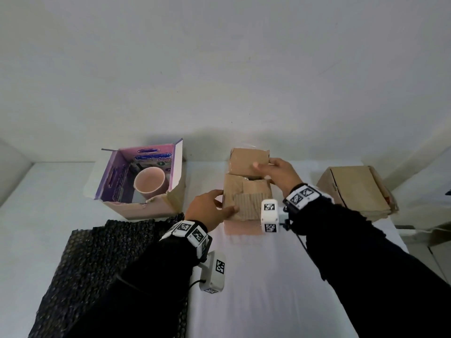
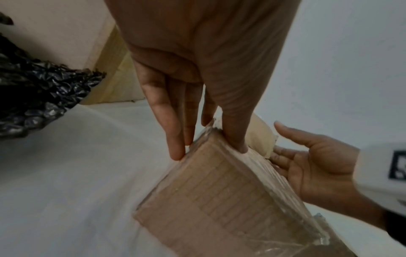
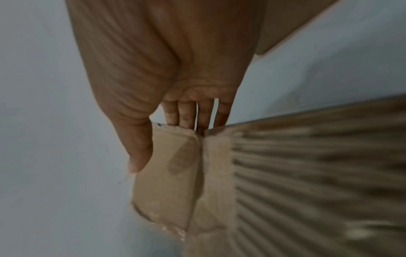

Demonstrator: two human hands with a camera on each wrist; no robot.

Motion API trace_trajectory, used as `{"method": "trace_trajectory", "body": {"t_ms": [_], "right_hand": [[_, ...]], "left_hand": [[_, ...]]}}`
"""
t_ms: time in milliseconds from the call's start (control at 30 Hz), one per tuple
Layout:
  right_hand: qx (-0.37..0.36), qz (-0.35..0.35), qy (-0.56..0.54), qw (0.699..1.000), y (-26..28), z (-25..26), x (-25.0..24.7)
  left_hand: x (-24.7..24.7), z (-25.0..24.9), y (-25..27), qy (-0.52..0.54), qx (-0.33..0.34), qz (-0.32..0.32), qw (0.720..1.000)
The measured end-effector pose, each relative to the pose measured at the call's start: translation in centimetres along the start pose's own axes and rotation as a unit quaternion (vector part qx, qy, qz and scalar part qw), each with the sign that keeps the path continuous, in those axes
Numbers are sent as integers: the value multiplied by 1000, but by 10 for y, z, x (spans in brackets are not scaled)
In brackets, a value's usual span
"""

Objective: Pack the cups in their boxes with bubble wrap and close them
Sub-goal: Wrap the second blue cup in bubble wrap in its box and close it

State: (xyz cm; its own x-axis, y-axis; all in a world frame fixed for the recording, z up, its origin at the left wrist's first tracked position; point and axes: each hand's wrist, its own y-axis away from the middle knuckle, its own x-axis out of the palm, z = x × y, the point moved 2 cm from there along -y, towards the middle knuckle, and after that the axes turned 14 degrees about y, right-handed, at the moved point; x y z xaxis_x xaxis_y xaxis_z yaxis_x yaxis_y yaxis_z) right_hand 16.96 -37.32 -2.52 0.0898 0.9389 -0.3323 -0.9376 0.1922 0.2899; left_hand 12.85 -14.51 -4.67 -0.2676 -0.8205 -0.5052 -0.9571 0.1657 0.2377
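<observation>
A small brown cardboard box (image 1: 246, 203) stands mid-table with its top flaps open. My left hand (image 1: 227, 200) grips its near-left corner, the thumb on the front top edge and the fingers (image 2: 173, 139) straight down the left side. My right hand (image 1: 263, 170) holds the raised back flap (image 1: 244, 162), with the thumb in front and the fingers (image 3: 186, 116) behind it. What is inside this box is hidden. A pink cup (image 1: 149, 182) lies in an open purple box (image 1: 114, 176) at the left. Black bubble wrap (image 1: 97, 252) is spread at the near left, partly under my left arm.
A closed brown cardboard box (image 1: 353, 189) sits at the right of the white table (image 1: 268, 276), close to its edge. A white wall runs just behind the boxes. The purple box's near wall (image 1: 146, 208) is torn at the rim.
</observation>
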Motion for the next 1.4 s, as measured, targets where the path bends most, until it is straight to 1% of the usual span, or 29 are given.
{"method": "trace_trajectory", "body": {"t_ms": [67, 100, 167, 267, 300, 367, 433, 500, 533, 633, 733, 800, 833, 867, 933, 1000, 1033, 1067, 1100, 1200, 1233, 1300, 1400], "right_hand": [[-8, 27, -7, 1000, -8, 17, -2], [-23, 28, 4, 999, -12, 24, -4], [-61, 24, 21, 998, -14, 38, -7], [-119, 35, 7, 992, -4, 53, -10], [-137, 37, 17, 990, 1, 56, -11], [-175, 24, 70, 982, 14, 56, -12], [-221, 3, 130, 967, 32, 50, -12], [-267, -6, 188, 945, 52, 39, -8], [-280, -5, 221, 934, 61, 30, -4], [-301, -8, 314, 900, 77, -2, 6], [-299, -29, 333, 894, 86, -26, 11], [-323, -57, 364, 872, 91, -31, 14], [-339, -66, 386, 856, 93, -30, 16], [-355, -68, 408, 838, 95, -29, 18], [-395, -61, 458, 794, 99, -31, 19], [-428, -63, 493, 755, 106, -41, 18], [-437, -69, 499, 745, 110, -46, 16], [-440, -75, 502, 741, 113, -50, 15], [-436, -80, 500, 744, 113, -51, 15], [-393, -65, 492, 775, 109, -45, 22], [-379, -55, 508, 772, 107, -44, 26], [-369, -40, 556, 744, 105, -47, 35], [-381, -37, 586, 714, 105, -57, 40]], "left_hand": [[0, 1, 1, 9, -2, -5, 1000], [1, 1, 1, 12, -2, -5, 1000], [1, 1, 1, 9, -3, -4, 1000], [1, -1, 2, 12, -14, -1, 1000], [1, -1, 2, 19, -23, 3, 1000], [3, -2, 4, 33, -47, 22, 998], [8, -3, 6, 71, -73, 18, 995], [13, -3, 7, 112, -86, -15, 990], [15, -4, 8, 117, -83, -31, 989], [18, -5, 11, 119, -75, -51, 989], [19, -1, 10, 158, -82, -49, 983], [20, 2, 9, 174, -90, -50, 979], [20, 2, 9, 157, -86, -53, 982], [19, 1, 9, 115, -72, -54, 989], [15, -3, 11, 1, -23, -64, 998], [11, -7, 14, -31, 35, -76, 996], [10, -10, 17, -30, 61, -75, 995], [10, -12, 19, -25, 85, -70, 994], [11, -12, 21, -15, 102, -61, 993], [9, -10, 26, 26, 111, -39, 993], [8, -8, 26, 31, 113, -31, 993], [6, -4, 25, 31, 118, -10, 993], [5, 4, 25, 25, 111, 27, 993]]}}
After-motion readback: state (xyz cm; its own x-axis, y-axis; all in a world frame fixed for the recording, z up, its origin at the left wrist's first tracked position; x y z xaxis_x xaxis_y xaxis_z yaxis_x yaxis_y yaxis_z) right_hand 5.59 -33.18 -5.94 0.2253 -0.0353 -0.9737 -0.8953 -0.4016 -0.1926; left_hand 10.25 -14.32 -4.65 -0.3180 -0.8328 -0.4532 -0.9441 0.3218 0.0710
